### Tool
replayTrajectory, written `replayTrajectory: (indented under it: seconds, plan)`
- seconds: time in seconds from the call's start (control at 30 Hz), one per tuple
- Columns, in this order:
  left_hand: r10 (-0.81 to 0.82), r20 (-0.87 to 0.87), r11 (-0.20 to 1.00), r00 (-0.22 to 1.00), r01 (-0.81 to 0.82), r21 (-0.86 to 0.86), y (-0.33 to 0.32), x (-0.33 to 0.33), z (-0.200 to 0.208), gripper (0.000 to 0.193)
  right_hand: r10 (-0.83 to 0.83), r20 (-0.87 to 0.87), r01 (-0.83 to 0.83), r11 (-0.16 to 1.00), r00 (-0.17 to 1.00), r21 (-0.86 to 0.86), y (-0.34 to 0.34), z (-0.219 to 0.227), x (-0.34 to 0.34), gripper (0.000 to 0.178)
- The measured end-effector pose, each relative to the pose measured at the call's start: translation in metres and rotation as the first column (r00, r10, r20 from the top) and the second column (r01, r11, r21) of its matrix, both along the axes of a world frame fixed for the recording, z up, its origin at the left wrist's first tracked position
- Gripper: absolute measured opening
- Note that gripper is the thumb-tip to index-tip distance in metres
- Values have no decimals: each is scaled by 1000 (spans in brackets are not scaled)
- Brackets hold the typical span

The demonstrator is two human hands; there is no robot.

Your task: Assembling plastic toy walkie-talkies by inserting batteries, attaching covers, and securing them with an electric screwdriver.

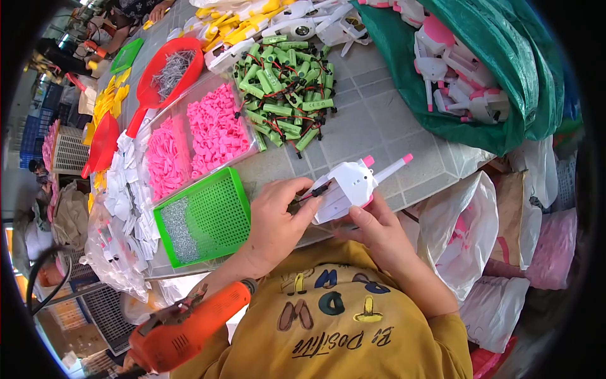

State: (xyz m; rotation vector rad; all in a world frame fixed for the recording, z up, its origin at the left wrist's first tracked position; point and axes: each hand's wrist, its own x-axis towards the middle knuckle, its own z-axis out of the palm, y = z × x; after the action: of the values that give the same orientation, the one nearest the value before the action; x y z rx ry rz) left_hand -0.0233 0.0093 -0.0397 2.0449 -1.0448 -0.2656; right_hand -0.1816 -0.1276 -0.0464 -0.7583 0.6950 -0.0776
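Above my lap, my right hand [377, 228] grips a white plastic toy housing [346, 191] by its lower right side. The housing has pink tips, one on a long white rod that points to the upper right. My left hand [278, 216] is at its left side, thumb and fingers closed around a red and black wire lead [310, 194] that runs to the housing. Part of what lies in that palm is hidden. Beyond the hands lies a heap of green wired batteries [287, 95]. A green basket [243, 237] with small metal screws stands beside my left hand.
A clear tray [257, 142] holds small pink parts. A red scoop [140, 101] carries metal pieces. An orange power screwdriver [189, 328] hangs by my left forearm. A green sack [536, 95] of white-pink housings stands far right; plastic bags [464, 208] sit below the table edge.
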Motion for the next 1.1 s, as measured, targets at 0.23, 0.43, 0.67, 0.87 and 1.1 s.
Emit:
replayTrajectory:
  seconds: [0.23,0.43,0.67,0.87,1.1]
  plan:
    - [-66,-25,989,998,62,-137,-1,7,4,37,-148,484,202,977,862,-61,0,-25,37,69]
    - [-217,-192,971,957,232,59,0,10,-1,74,48,577,203,909,816,-363,-18,-27,48,67]
    - [-20,-432,1000,902,13,-19,5,4,-3,48,-133,538,303,922,833,-242,-22,-27,52,66]
    - [-196,-3,974,981,194,-121,3,12,6,30,-118,482,325,870,868,-372,-25,-31,53,75]
    - [-209,-191,975,959,188,-119,-2,7,11,34,31,395,380,211,918,-900,-26,-26,57,56]
